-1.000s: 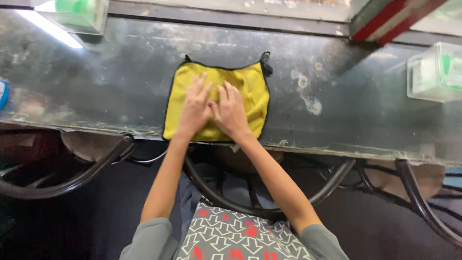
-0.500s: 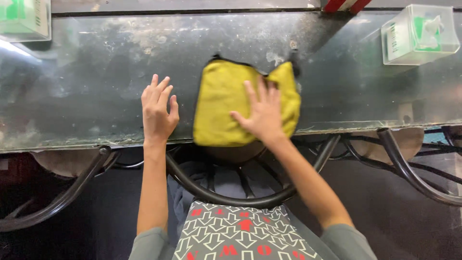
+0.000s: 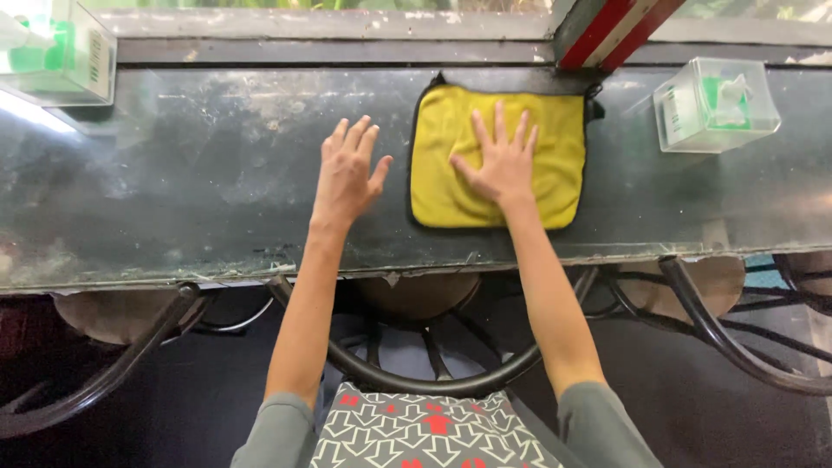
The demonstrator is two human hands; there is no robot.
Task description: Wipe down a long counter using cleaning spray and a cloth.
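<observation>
Clear plastic is noted at the far left, where a box (image 3: 54,52) with green contents stands on the dark, scuffed bench (image 3: 173,217). The left hand (image 3: 347,173) is laid flat on the bare bench surface, fingers (image 3: 357,134) spread open, nothing gripped. Just beside it, a yellow cloth (image 3: 494,156) with dark edging is spread flat near the back edge. The right hand (image 3: 498,165) is pressed palm-down on the cloth, fingers splayed, not closed around it. A second clear box (image 3: 715,104) is seen at the right.
</observation>
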